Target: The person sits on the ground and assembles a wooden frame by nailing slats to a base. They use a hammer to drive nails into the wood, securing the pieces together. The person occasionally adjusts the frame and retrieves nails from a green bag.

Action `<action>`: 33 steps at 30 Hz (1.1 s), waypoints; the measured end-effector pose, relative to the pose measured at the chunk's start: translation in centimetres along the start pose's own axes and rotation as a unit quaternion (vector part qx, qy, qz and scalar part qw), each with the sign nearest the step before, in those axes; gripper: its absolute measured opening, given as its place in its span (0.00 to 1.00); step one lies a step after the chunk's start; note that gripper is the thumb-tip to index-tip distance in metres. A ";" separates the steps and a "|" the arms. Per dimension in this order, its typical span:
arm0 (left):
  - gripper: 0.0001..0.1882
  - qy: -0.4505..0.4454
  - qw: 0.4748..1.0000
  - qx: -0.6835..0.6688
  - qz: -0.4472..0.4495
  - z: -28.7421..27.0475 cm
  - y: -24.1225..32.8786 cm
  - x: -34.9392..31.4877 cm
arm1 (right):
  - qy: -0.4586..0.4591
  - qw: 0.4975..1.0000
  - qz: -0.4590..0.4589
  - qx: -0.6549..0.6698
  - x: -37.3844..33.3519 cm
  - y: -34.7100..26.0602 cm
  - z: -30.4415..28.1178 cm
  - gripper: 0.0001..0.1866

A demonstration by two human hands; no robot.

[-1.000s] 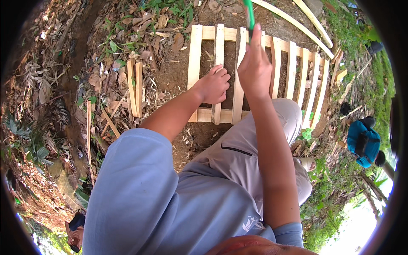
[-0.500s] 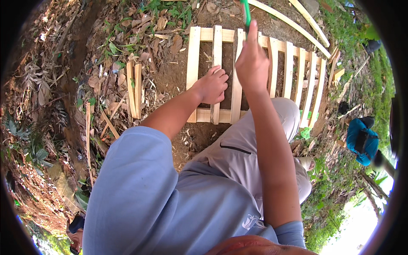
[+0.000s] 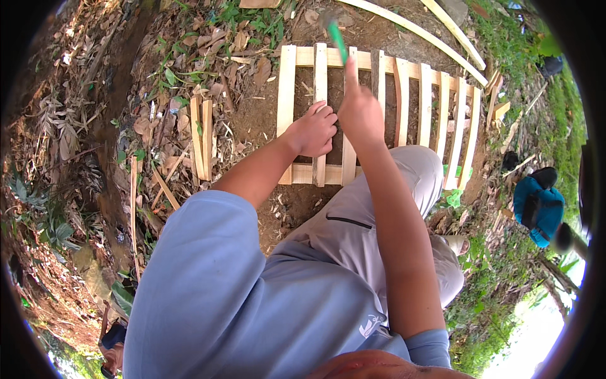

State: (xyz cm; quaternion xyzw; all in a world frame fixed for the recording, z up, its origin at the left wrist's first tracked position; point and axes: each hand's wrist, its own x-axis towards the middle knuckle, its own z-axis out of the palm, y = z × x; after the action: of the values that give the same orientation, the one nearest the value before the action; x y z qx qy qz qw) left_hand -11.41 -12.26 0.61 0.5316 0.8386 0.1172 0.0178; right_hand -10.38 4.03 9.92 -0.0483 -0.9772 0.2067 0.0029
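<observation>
A ladder-like frame of pale wooden slats nailed across two long rails (image 3: 404, 66) lies on the ground in front of me. My left hand (image 3: 313, 131) is closed around the middle of the second slat (image 3: 320, 79) from the left. My right hand (image 3: 362, 120) grips a hammer by its green handle (image 3: 338, 43), index finger stretched along it. The hammer's head, blurred, is over the far side of the frame, near the far ends of the second and third slats. My right hand hides part of the third slat (image 3: 349, 155).
Loose wood strips (image 3: 201, 138) lie among dry leaves on the left. Long curved strips (image 3: 416, 28) rest beyond the frame. My bent knee (image 3: 420, 165) overlaps its near edge. A teal and black bundle (image 3: 538, 207) is at far right; another person (image 3: 113, 344) shows at lower left.
My right hand and the hammer have swung down and to the left, bringing the hammer head into view. My left hand stays on the same slat.
</observation>
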 end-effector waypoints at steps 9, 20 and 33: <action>0.13 -0.062 0.998 -0.026 -0.001 -1.0 0.5 0.4 | 0.110 0.986 0.006 0.126 -3.2 0.4 -6.2 0.31; 0.11 -0.025 1.000 0.004 -0.017 -0.5 1.2 -0.6 | 0.170 0.946 0.275 0.024 -26.8 22.8 -18.6 0.28; 0.34 0.197 0.827 -0.121 -0.513 0.3 -0.9 -5.1 | 0.350 0.595 0.511 0.511 -37.9 36.5 -11.7 0.10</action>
State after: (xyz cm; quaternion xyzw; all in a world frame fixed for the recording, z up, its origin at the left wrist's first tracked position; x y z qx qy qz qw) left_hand -9.98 -17.12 -0.32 -0.0156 0.9553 0.2940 -0.0264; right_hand 31.05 38.34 6.41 -0.5994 -0.4503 0.6074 0.2627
